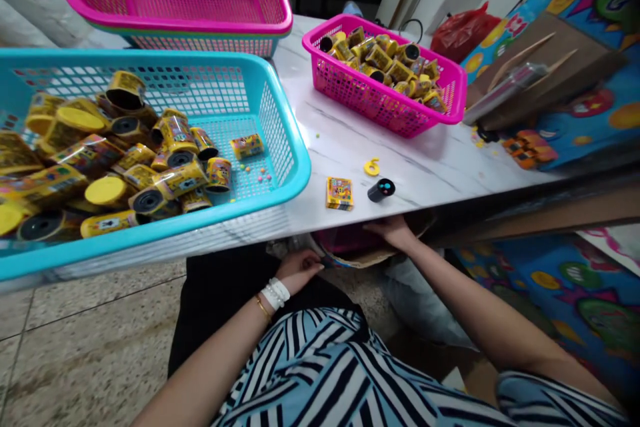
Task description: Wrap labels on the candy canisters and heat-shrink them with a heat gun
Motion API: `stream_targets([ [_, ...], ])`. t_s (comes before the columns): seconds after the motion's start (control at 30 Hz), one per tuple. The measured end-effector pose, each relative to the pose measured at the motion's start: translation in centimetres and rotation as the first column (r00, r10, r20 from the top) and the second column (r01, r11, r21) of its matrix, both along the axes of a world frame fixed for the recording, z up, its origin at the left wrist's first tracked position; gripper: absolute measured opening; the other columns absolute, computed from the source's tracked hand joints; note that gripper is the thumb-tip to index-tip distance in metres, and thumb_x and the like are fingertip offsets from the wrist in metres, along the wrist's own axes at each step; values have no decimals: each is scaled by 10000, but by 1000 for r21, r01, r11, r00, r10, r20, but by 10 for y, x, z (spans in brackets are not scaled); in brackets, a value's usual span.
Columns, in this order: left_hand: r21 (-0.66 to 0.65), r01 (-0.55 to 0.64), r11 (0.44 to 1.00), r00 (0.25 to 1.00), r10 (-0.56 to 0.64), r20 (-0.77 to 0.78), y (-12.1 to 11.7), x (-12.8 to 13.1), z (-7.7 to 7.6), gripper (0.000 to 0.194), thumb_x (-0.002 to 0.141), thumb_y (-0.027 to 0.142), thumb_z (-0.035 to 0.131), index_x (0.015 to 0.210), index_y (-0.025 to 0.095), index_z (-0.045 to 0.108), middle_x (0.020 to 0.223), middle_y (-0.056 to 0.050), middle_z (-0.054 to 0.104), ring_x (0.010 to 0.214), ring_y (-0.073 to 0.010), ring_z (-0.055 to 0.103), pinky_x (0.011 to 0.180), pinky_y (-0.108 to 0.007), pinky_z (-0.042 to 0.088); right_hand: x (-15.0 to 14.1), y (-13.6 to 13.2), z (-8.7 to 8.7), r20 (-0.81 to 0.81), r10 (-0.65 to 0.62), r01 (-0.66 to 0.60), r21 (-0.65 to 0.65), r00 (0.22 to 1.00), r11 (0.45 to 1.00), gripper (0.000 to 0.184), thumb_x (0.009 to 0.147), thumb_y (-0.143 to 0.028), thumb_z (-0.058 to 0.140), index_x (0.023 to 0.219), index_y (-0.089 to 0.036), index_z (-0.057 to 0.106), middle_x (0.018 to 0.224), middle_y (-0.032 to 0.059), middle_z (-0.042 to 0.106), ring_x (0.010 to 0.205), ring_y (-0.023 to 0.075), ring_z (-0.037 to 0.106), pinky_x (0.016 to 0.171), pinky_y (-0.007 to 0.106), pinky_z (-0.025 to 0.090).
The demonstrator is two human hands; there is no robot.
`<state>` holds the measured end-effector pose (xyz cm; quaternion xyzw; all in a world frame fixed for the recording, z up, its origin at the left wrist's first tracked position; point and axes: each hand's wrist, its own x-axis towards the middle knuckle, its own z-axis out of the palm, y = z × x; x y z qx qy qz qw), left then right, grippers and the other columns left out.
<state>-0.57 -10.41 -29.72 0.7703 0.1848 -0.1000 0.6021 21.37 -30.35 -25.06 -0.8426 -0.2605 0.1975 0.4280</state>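
The left hand (303,263) lay curled beside a box (366,261) as the right hand (397,233) reached over its rim, perhaps to get inside; whether either grip pinched anything, I could not tell. The surface (330,140) overhung it, blocking the view, with a packet (339,193) and black cup (381,191) near the edge, likely for easy reach. Beyond, a blue basket (240,211) held yellow tubs (184,179)

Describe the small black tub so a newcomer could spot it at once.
On the white marbled table, look along the near edge, right of the turquoise basket. Three small things cluster there: a patterned yellow packet, a yellow ring and the black tub. It alone is dark, with bright bits showing in its mouth.
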Motion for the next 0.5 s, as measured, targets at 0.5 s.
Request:
stream_targets([
  [0.5,8,8,1000,1000,-8,4,-7,-3,2,213,743,337,677,894,192,709,741,-7,678,673,-153,590,643,-268,460,0,0,-7,152,-20,34,-88,988,996,365,922,-396,636,1195,-155,617,1172,91,652,1008,226,653,863,442,561],
])
